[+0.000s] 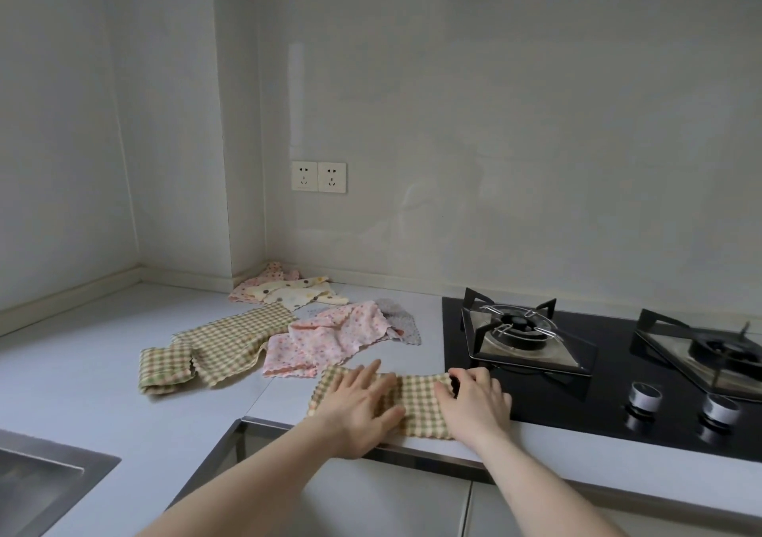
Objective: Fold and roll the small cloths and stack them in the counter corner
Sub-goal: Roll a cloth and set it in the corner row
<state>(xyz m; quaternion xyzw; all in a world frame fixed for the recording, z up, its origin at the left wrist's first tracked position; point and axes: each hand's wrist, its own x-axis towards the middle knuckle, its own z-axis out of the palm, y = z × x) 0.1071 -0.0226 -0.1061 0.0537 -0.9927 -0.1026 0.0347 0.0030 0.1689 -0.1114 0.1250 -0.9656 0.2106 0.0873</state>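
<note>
1. Checked cloth [416,402], green and cream, lies folded into a strip at the counter's [103,375] front edge, just left of the hob [598,408].
2. Left hand [363,406] presses flat on its left half, fingers straight and spread.
3. Right hand [474,402] has its fingers curled over the strip's right end, gripping it.
4. Behind lie a second checked cloth [222,340], pink floral cloths [330,336], and dotted cloths [295,291] in the corner.

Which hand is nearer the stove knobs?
Right. The right hand rests beside the stove, left of the knobs; the left hand lies farther left on the checked cloth.
</note>
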